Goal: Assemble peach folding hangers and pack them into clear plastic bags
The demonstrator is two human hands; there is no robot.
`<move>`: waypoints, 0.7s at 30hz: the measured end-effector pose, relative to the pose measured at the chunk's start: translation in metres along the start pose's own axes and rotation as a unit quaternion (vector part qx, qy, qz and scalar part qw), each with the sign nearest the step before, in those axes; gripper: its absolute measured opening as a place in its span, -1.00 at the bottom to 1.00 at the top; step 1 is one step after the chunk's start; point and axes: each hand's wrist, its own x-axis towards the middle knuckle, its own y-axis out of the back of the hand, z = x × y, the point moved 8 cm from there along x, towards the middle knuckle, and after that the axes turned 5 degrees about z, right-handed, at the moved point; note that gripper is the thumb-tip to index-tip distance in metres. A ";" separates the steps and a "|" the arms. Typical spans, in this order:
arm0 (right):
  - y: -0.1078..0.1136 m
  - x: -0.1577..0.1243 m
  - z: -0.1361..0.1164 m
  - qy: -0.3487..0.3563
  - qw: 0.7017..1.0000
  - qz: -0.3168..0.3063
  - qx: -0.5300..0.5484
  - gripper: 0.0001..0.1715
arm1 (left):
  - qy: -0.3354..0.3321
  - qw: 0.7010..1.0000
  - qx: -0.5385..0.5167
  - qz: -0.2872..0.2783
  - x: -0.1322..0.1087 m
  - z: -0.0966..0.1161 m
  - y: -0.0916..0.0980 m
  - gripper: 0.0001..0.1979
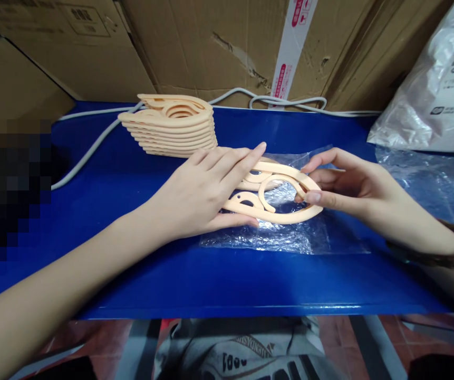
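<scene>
The left hand [205, 190] clasps the beige plastic piece [286, 217] by its left end; the right hand [347, 182] pinches its right end. The slick plastic bag [262, 241] beneath could slip on the tabletop [227, 285], skewing it.

1. The table [250, 282] is blue and glossy; pale light glints along its front edge.
2. Standing up behind the table like a wall, a brown box [195, 53] has a scuffed, torn patch and a vertical strip of white tape [293, 47] printed in pinkish red.
3. At the table's back left, another box [45, 45] bears dark print, including a framed mark.
4. A pale cable [92, 151] runs along the table's back edge, looped near the tape, with a length crossing its left part.
5. Below the table are grey legs [134, 348] and a reddish tiled floor [106, 338].
</scene>
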 end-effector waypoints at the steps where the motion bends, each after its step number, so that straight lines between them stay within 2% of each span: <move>1: 0.000 -0.001 0.000 0.004 1.000 -0.001 -0.009 -0.70 | -0.001 1.000 -0.001 0.004 0.000 0.000 0.001 -0.02; 5: 0.002 -0.005 -0.004 0.042 0.995 0.026 -0.082 -0.62 | -0.007 1.000 -0.006 0.030 0.001 0.003 0.006 -0.05; 9: -0.003 -0.014 -0.021 0.182 0.967 0.049 -0.172 -0.17 | -0.002 0.998 -0.001 0.060 0.002 0.010 0.013 -0.05; 11: -0.010 -0.018 -0.027 0.233 0.946 0.041 -0.222 -0.02 | 0.003 0.998 0.005 0.061 0.003 0.015 0.015 -0.05; 14: -0.018 -0.021 -0.030 0.250 0.929 0.036 -0.269 -0.04 | 0.016 0.998 -0.001 0.064 0.004 0.018 0.018 -0.07; 17: -0.019 -0.022 -0.033 0.244 0.929 0.031 -0.277 -0.08 | 0.006 0.997 -0.043 0.065 0.005 0.017 0.020 -0.01; 19: -0.010 -0.021 -0.033 0.227 0.934 0.030 -0.274 -0.10 | -0.003 0.994 -0.106 0.040 0.003 0.012 0.017 0.08; 21: 0.012 -0.017 -0.030 0.200 0.941 0.044 -0.268 -0.12 | 0.012 0.986 -0.163 -0.015 -0.001 0.002 0.011 0.12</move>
